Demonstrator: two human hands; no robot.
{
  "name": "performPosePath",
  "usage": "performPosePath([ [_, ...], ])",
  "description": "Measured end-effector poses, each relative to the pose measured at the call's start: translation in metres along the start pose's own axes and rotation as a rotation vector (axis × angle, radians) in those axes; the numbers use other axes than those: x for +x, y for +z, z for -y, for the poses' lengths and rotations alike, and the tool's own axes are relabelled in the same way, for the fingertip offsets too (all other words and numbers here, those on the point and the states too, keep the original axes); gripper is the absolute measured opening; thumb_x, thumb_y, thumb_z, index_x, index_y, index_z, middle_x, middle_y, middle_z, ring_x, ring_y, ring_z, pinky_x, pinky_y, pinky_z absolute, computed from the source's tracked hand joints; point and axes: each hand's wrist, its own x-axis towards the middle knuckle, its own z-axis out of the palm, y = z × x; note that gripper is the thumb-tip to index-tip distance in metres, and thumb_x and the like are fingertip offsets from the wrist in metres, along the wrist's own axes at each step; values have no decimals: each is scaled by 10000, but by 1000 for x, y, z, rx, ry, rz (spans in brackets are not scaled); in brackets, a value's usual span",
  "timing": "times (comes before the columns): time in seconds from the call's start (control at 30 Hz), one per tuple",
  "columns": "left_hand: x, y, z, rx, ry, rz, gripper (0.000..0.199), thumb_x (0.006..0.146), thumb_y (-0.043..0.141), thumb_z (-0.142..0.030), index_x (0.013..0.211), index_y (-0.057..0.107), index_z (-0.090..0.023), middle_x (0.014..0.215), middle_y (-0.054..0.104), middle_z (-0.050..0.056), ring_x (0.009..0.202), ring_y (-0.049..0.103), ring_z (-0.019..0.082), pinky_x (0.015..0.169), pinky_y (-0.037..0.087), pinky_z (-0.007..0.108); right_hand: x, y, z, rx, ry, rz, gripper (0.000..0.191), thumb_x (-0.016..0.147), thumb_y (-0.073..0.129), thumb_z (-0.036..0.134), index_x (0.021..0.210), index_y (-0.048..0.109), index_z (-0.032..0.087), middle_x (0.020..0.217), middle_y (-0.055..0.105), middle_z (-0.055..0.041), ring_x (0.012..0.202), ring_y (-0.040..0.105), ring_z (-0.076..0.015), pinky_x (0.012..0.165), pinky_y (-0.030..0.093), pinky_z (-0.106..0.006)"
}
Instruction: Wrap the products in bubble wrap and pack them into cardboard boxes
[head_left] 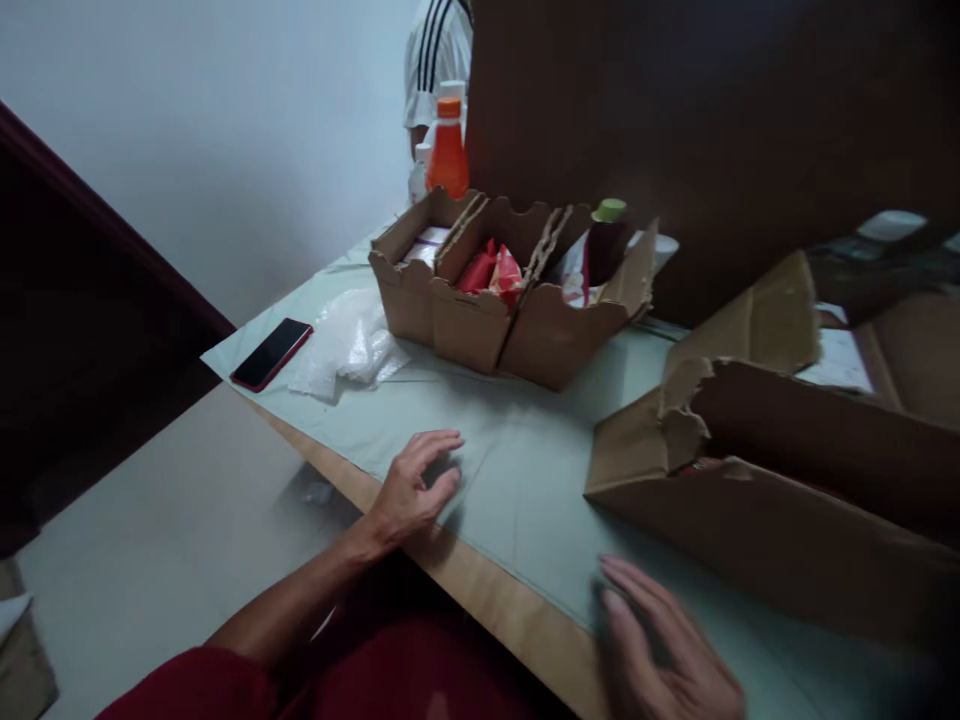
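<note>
My left hand (420, 485) hovers or rests near the front edge of the cloth-covered table (517, 480), fingers apart and nothing between them. Lower right, my right hand (664, 640) is likewise empty, thumb and fingers spread. Close to it lies a long cardboard box (780, 530) with wavy cut edges; its contents are mostly hidden. Beyond my left hand stand several small cardboard bins side by side. The middle bin (469, 325) holds red packets (491, 270). In the right bin (566, 345) sits a white and dark packet (581, 270), and the left bin (405, 300) has a pale carton (427, 245).
A phone (271, 354) lies near the table's left corner, beside crumpled bubble wrap (349, 340). An orange bottle (448, 150) stands behind the bins, near a person's white sleeve (442, 60). A dark panel (675, 110) rises along the back. More cardboard (750, 315) stands at right.
</note>
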Motion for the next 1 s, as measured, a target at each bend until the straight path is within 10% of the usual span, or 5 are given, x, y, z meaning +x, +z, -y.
performPosePath([
  [0.27, -19, -82, 35, 147, -48, -288, 254, 912, 615, -138, 1132, 718, -213, 1223, 749, 107, 1182, 693, 237, 1039, 566, 424, 165, 135, 127, 22, -648, 316, 248, 987, 536, 155, 1115, 742, 208, 1174, 771, -106, 1090, 690, -253, 897, 565, -416],
  [0.43, -29, -114, 52, 181, -141, -377, 219, 918, 610, -167, 1098, 731, -203, 1171, 766, 94, 1123, 721, 229, 1017, 582, 411, 215, 229, 194, -233, -992, 566, 209, 958, 576, 107, 967, 775, 169, 1543, 557, -131, 1467, 455, -339, 1080, 460, -502],
  [0.57, -40, -124, 56, 161, -178, -377, 201, 934, 600, -193, 1080, 738, -202, 1139, 773, 87, 1087, 733, 219, 955, 606, 373, 230, 269, 232, -250, -1117, 741, 261, 977, 526, 71, 1038, 769, 145, 1419, 665, -130, 1491, 447, -282, 1201, 366, -493],
  [0.7, -55, -133, 65, 110, -261, -428, 185, 946, 611, -253, 1074, 736, -207, 1149, 759, 89, 1095, 722, 228, 999, 583, 397, 225, 241, 239, 100, -981, 527, 414, 961, 515, 73, 1342, 654, 161, 1467, 633, -103, 1489, 449, -263, 1208, 365, -488],
  [1.0, -36, -117, 58, 99, -176, -534, 994, 831, 795, -413, 1635, 216, -337, 1734, 200, 105, 1588, 242, 356, 1287, 229, 579, 132, 91, 178, 1059, 103, 127, 459, 941, 666, 242, 1378, 654, 380, 1433, 644, -9, 1118, 664, -191, 953, 574, -370],
])
